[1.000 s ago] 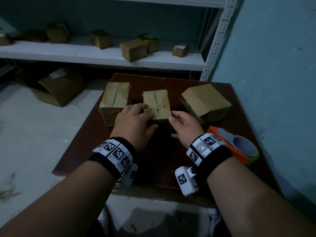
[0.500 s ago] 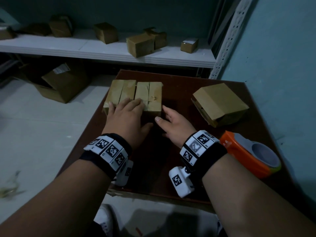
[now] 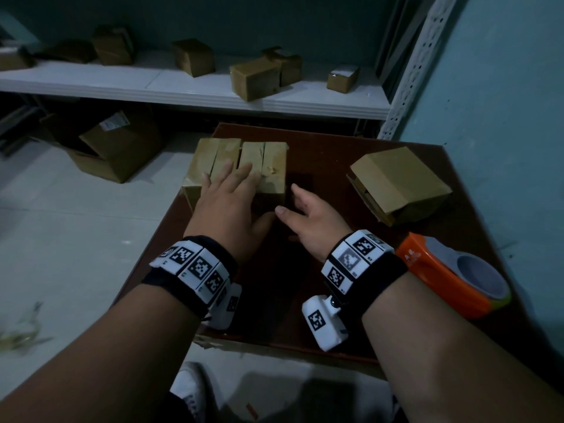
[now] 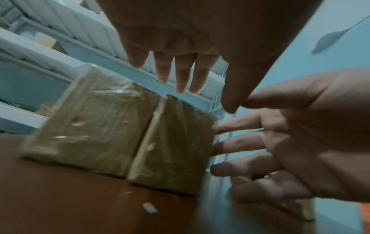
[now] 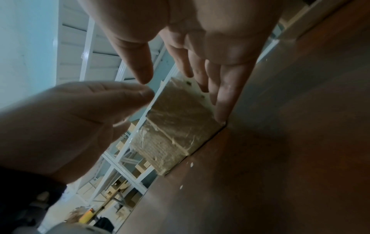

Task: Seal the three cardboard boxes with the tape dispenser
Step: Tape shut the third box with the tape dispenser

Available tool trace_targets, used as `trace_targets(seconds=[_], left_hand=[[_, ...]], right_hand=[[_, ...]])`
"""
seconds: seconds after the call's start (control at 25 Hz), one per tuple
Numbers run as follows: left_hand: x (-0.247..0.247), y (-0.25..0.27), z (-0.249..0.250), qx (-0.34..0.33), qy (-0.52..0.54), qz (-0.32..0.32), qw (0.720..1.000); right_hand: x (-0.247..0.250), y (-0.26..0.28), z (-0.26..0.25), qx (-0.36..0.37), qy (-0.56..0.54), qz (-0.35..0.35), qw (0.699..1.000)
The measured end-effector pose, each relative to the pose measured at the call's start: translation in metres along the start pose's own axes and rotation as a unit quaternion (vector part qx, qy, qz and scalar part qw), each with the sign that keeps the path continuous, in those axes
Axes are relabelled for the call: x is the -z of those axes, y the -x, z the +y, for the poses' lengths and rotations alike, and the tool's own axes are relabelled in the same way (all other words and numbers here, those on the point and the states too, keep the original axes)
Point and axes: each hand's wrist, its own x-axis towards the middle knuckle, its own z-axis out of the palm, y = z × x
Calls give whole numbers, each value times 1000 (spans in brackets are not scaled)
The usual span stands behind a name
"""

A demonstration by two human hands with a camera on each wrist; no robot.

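Note:
Two tape-wrapped cardboard boxes stand pressed side by side at the far left of the brown table [image 3: 332,160]: the left box [image 3: 210,157] and the middle box [image 3: 271,160]. My left hand [image 3: 244,196] lies over their tops with straight fingers. My right hand [image 3: 293,203] is open just right of the middle box, fingers extended along its side. The third box [image 3: 399,181] sits apart, tilted, at the right. The orange tape dispenser [image 3: 451,279] lies by my right wrist, untouched. The left wrist view shows both boxes [image 4: 96,123] [image 4: 176,147]; the right wrist view shows the middle box [image 5: 180,126].
A white shelf [image 3: 195,93] behind the table carries several small boxes. An open carton [image 3: 119,148] lies on the pale floor at the left. A blue wall [image 3: 503,117] runs close along the table's right side.
The middle box has slid left until it touches the left box, and both hands followed it toward the far left. The third box and the dispenser stayed put.

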Motion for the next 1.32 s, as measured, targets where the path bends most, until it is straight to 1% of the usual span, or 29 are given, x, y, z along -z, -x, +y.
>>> trace_targets(seconds=[0.16,0.28,0.4,0.48,0.56,0.6,0.68,0.76,0.84,0.88,0.92,1.0,1.04,1.08,1.12,1.16,1.2,1.24,1.32], left_hand=[[-5,3,21,-60,59,39,996],[-13,-1,46,-80,90,24,992],[-20,-7,77,-55,114,-10,992],[-26,-12,95,-31,139,-19,990],[-34,-18,108,-23,153,-22,988],[-37,-22,113,-22,136,-23,990],[-44,-28,118,-17,46,-25,999],[-44,-32,119,-2,-27,-24,999],[-44,-35,120,-2,-44,-11,999],[-44,-35,123,-9,-24,-6,1000],[-43,-35,127,-11,19,-5,1000],[-48,-36,140,16,133,-23,991],[-54,-38,144,45,199,-44,978],[-62,-41,147,79,281,-73,954],[-70,-45,148,115,372,-104,915],[-78,-49,148,145,460,-131,866],[-84,-54,146,168,527,-156,818],[-89,-58,145,180,575,-180,778],[-93,-63,147,186,629,-213,724]], right_hand=[[23,11,5,37,76,48,995],[52,28,5,72,114,101,986],[87,46,5,87,123,181,972],[114,56,10,95,117,248,957],[142,64,17,98,92,310,941],[154,67,20,94,77,337,934],[174,70,23,75,37,377,923],[189,69,26,46,13,395,917],[201,63,29,27,4,396,918],[205,60,31,19,7,392,920],[207,56,32,11,14,386,922],[210,50,33,-5,17,374,927],[210,48,33,-16,14,365,931],[210,45,33,-29,12,354,935],[209,43,32,-42,13,342,939],[208,40,32,-51,16,335,941],[206,39,30,-60,16,330,942],[204,39,27,-69,9,330,941],[201,37,24,-90,-14,329,940]])
